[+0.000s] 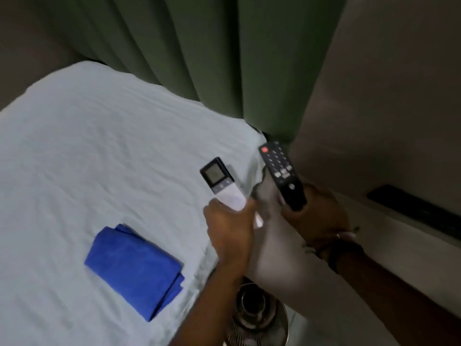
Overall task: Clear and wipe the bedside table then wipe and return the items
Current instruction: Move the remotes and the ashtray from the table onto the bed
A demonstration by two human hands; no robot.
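My left hand [228,227] grips the lower end of a white air-conditioner remote [220,182] with a dark screen, held just over the right edge of the bed. My right hand [318,216] holds a black TV remote [282,173] with a red button at its top, raised beside the bed's corner. A folded blue cloth [136,272] lies flat on the white sheet, to the left of my left forearm. The bedside table is out of sight.
The bed [99,158] with its wrinkled white sheet fills the left half. Green curtains [212,58] hang behind it. A round metal fan grille [257,315] sits on the floor below my arms. A dark strip [419,211] runs along the pale wall at right.
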